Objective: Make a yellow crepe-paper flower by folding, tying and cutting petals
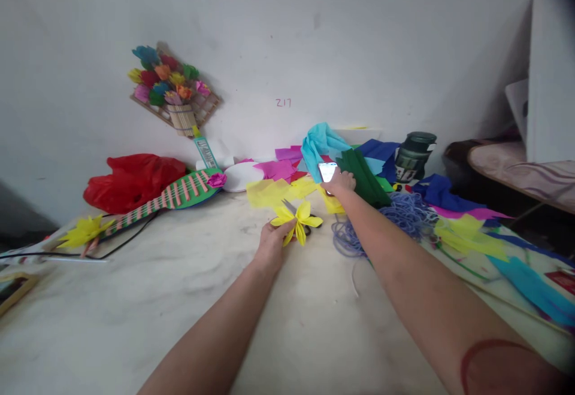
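Observation:
My left hand (271, 244) pinches a yellow paper flower (302, 222) with pointed petals, held low over the table's middle. Scissors (290, 206) lie partly hidden behind the flower, one blade showing past its petals. Farther forward, my right hand (340, 183) is closed around the lower part of a phone (327, 172) with a lit screen. Its fingers are partly hidden by the back of the hand. Yellow paper sheets (269, 193) lie left of the phone, and dark green crepe paper (363, 173) stands just right of it.
Blue-purple yarn (404, 214) is heaped beside my right forearm. A dark green jar (415, 155) stands at the back right. On the left are a green guitar-shaped craft (191, 190) and red plastic (135, 181). A basket of paper flowers (182, 117) hangs on the wall.

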{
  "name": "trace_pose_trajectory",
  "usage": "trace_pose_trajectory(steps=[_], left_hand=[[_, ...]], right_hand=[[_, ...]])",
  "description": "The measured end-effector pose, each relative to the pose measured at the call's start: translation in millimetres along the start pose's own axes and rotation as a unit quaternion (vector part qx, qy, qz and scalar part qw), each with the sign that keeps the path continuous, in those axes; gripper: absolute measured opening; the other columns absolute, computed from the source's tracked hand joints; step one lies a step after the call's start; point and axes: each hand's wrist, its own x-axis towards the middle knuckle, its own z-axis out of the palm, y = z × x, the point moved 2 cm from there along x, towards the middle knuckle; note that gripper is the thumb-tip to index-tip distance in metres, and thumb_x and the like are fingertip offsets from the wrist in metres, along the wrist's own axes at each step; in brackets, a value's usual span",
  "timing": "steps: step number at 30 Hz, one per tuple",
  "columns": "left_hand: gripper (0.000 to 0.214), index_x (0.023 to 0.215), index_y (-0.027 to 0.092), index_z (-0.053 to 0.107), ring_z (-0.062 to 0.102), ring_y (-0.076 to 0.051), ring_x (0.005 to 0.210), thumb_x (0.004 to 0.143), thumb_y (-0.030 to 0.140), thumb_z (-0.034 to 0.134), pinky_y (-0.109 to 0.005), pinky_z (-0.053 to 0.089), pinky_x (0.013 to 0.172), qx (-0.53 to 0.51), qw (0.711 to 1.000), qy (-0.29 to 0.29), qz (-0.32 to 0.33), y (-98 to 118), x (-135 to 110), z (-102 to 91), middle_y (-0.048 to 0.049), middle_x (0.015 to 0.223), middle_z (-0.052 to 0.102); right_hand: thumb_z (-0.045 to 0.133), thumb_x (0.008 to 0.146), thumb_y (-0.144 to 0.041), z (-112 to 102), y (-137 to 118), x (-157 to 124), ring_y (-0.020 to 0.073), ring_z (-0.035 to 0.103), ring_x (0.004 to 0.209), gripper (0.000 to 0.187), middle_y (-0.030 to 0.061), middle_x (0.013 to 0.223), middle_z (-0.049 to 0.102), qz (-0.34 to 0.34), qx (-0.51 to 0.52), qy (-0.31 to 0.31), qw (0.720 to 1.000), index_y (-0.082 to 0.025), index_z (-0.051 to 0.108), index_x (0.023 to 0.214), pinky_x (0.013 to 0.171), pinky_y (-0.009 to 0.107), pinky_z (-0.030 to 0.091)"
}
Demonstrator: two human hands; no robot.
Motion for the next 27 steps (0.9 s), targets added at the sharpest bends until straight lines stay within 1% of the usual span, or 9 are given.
trace_pose_trajectory(steps=[5,10,13,17,20,22,24,27], left_hand=[[0.030,0.076,0.012,0.066,0.059,-0.015,0.066,0.058,0.035,0.071,-0.025,0.045,0.060,-0.004,1.000,-0.011,0.010,-2,1,-1.2,-0.0071,0.076,0.066],[0.030,0.076,0.012,0.066,0.058,-0.015,0.065,0.059,0.036,0.070,-0.025,0.044,0.059,-0.005,1.000,-0.014,0.015,-2,1,-1.5,-0.0075,0.076,0.066],[0.029,0.075,0.012,0.065,0.059,-0.015,0.065,0.059,0.035,0.070,-0.025,0.044,0.060,-0.003,1.000,-0.006,0.007,0,-1,-0.1,-0.0068,0.075,0.066],[0.027,0.073,0.013,0.064,0.058,-0.014,0.062,0.056,0.034,0.072,-0.024,0.044,0.057,-0.012,1.000,0.019,0.001,2,-3,1.0,-0.0048,0.072,0.065],[0.027,0.073,0.013,0.064,0.058,-0.013,0.063,0.056,0.034,0.072,-0.024,0.044,0.057,-0.020,1.000,0.016,0.009,3,-3,0.3,-0.0045,0.073,0.065],[0.028,0.073,0.013,0.064,0.058,-0.014,0.064,0.056,0.033,0.072,-0.024,0.044,0.057,-0.025,0.999,0.017,0.013,2,-2,-0.9,-0.0043,0.073,0.065],[0.028,0.074,0.013,0.064,0.058,-0.013,0.063,0.056,0.033,0.073,-0.024,0.044,0.057,-0.028,0.999,0.016,0.014,1,-2,-2.0,-0.0042,0.073,0.065],[0.029,0.074,0.012,0.064,0.058,-0.013,0.063,0.055,0.032,0.073,-0.024,0.045,0.058,-0.032,0.999,0.007,0.020,1,-1,-2.5,-0.0047,0.073,0.064]], right_hand=[[0.059,0.064,-0.042,0,0,0,0.0312,0.043,0.108,0.079,0.0188,0.114,0.048,-0.006,0.001,0.009,1.000,-0.013,0.027,0.129,0.082,0.038,0.037],[0.057,0.067,-0.040,-1,0,-1,0.0317,0.043,0.108,0.080,0.0187,0.114,0.048,-0.011,-0.006,0.009,1.000,-0.014,0.021,0.133,0.081,0.039,0.037],[0.057,0.068,-0.043,-1,1,-2,0.0320,0.042,0.109,0.080,0.0192,0.115,0.047,-0.018,0.000,-0.001,1.000,-0.015,0.021,0.133,0.080,0.039,0.037],[0.058,0.066,-0.050,-2,-1,-5,0.0329,0.041,0.109,0.080,0.0194,0.118,0.045,-0.018,-0.002,-0.004,1.000,-0.015,0.028,0.131,0.082,0.040,0.037],[0.055,0.067,-0.052,-8,-5,-9,0.0328,0.041,0.111,0.075,0.0195,0.123,0.041,-0.019,-0.004,0.005,1.000,-0.014,0.035,0.128,0.084,0.042,0.037],[0.053,0.070,-0.049,-14,-9,-13,0.0324,0.041,0.112,0.067,0.0187,0.124,0.042,-0.033,0.001,0.014,0.999,-0.014,0.041,0.125,0.085,0.042,0.037],[0.051,0.072,-0.045,-23,-11,-19,0.0316,0.043,0.110,0.055,0.0172,0.122,0.046,-0.054,0.014,0.019,0.998,-0.014,0.050,0.118,0.084,0.041,0.039],[0.048,0.075,-0.041,-38,-14,-31,0.0278,0.053,0.101,0.039,0.0130,0.111,0.057,-0.070,0.068,0.000,0.995,-0.018,0.061,0.103,0.078,0.037,0.042]])
